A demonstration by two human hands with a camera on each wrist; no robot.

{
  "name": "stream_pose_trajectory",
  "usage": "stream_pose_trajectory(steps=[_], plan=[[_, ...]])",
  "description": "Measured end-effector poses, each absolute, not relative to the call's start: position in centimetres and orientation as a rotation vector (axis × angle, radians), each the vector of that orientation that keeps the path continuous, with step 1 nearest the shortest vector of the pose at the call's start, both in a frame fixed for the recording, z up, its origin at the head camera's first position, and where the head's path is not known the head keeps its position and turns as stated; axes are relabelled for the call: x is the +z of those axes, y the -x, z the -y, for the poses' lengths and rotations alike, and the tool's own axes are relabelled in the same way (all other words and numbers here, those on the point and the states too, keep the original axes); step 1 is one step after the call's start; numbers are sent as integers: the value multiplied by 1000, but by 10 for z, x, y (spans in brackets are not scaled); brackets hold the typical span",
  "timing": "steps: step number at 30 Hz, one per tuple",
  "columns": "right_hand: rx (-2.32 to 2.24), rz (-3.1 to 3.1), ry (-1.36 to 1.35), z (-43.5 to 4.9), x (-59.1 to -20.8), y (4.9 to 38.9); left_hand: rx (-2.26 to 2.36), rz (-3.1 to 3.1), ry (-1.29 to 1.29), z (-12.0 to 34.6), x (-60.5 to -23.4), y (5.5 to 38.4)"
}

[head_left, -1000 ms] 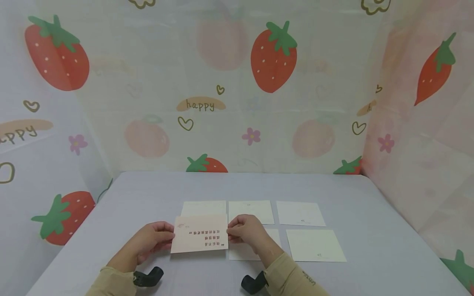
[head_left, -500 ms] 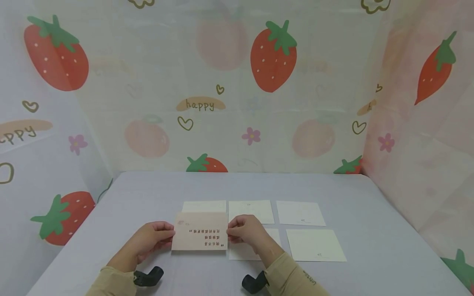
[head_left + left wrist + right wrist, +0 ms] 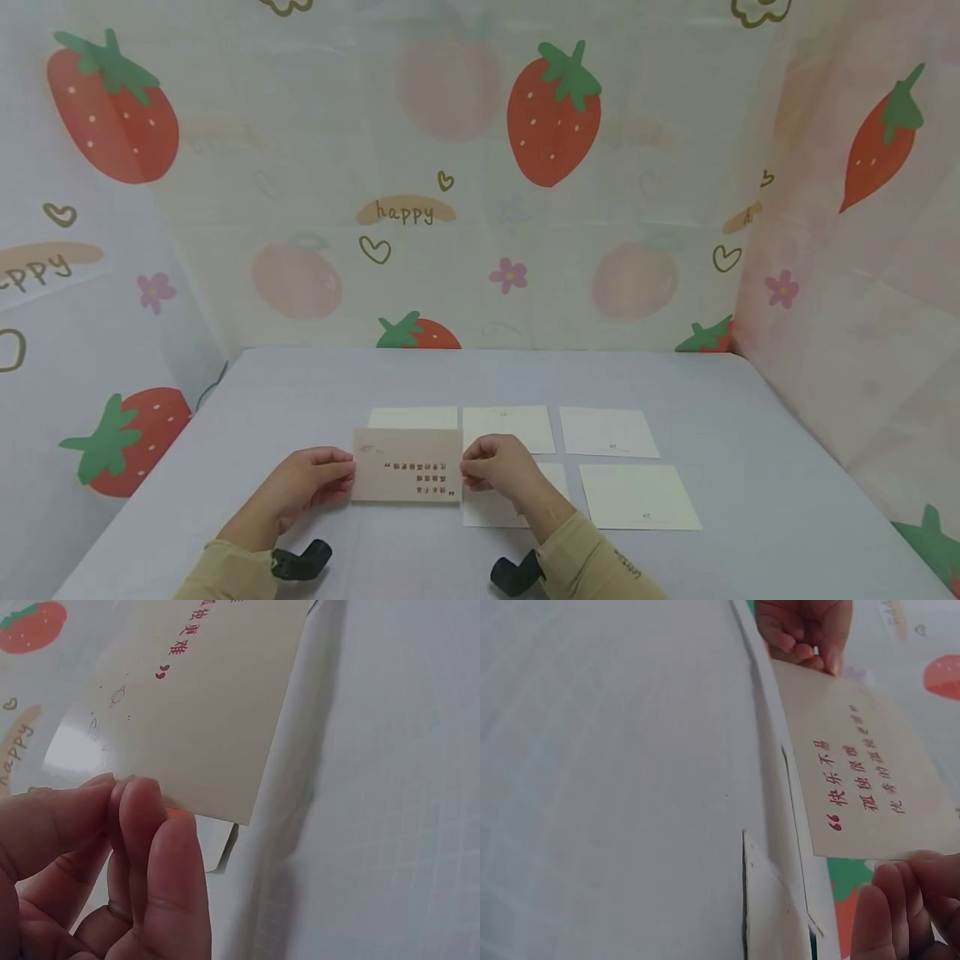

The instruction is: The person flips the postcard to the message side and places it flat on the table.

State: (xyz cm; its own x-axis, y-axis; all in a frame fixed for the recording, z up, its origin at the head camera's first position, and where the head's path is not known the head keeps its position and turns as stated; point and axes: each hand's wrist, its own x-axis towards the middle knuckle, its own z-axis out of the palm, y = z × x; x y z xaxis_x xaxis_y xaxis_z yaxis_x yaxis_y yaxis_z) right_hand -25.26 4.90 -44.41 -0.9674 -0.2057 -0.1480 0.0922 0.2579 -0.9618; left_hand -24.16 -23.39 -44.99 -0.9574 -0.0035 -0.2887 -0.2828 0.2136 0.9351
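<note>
A cream card (image 3: 407, 467) printed with red Chinese characters and quotation marks is raised above the table, its text upside down in the head view. My left hand (image 3: 311, 487) pinches its left edge between thumb and fingers. At the opposite edge, my right hand (image 3: 506, 475) pinches it the same way. In the left wrist view, small line drawings show on the card (image 3: 202, 712) near the left fingertips. The right wrist view shows both hands on the card (image 3: 870, 772), which stands tilted. It partly covers a pale card (image 3: 412, 417) behind it.
Several pale cards lie in two rows: one at back centre (image 3: 508, 429), one at back right (image 3: 609, 432), one at front right (image 3: 640, 497), and one (image 3: 491, 510) partly under my right hand. Strawberry-printed cloth walls (image 3: 480, 283) border the white table (image 3: 757, 467).
The printed card has tilted, its lower edge rising a little and its outline looking shorter. It also shifted slightly right. Both hands keep their hold and have hardly moved.
</note>
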Motion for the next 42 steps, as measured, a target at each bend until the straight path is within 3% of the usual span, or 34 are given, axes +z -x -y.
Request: stream_pose_trajectory(steps=[42], plan=[[-1778,-2170,219,-53,-445,250,1833,-2214,155,241,-449,237]])
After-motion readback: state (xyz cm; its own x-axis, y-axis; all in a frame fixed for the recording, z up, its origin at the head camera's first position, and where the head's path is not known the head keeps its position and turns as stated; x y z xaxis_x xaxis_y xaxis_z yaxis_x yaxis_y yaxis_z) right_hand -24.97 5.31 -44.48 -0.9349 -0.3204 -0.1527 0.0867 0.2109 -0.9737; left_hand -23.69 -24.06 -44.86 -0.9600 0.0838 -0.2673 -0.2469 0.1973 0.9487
